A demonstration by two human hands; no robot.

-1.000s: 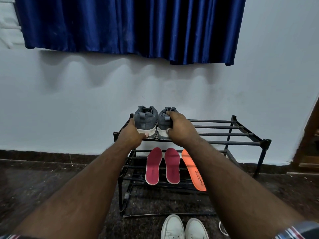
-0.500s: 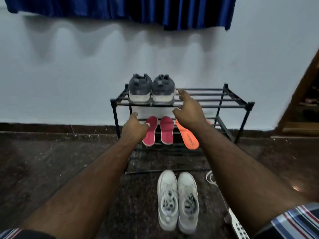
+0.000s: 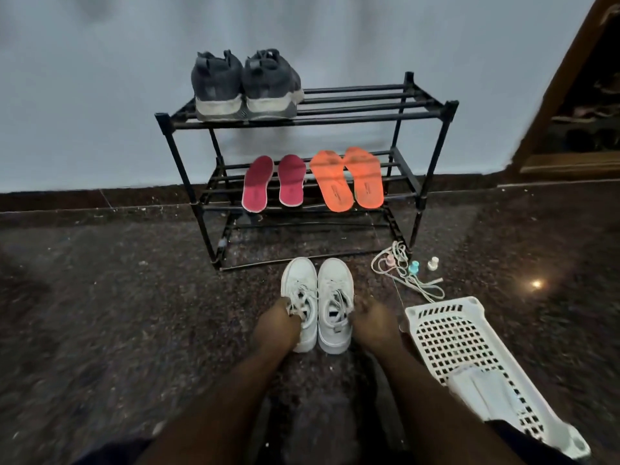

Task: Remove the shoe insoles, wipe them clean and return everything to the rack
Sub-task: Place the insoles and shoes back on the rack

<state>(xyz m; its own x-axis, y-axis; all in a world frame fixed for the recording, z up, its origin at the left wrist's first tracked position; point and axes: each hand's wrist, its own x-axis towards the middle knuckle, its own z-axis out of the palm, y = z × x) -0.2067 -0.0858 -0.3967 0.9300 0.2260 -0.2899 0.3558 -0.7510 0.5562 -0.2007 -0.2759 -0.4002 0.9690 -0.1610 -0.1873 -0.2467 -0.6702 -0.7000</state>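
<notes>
A pair of white sneakers stands on the dark floor in front of the black shoe rack. My left hand grips the left sneaker at its opening, fingers among the laces. My right hand is against the right sneaker's outer side; blur hides how its fingers lie. Grey sneakers sit on the rack's top shelf at the left. On the middle shelf lie two red insoles and two orange insoles.
A white perforated plastic basket lies on the floor at my right with a pale cloth on it. Loose laces or cord and small bottles lie by the rack's right leg. A wooden door frame stands at the right.
Both hands left the top shelf and the grey sneakers, came down and back, and now reach the white sneakers on the floor. The view tilted downward.
</notes>
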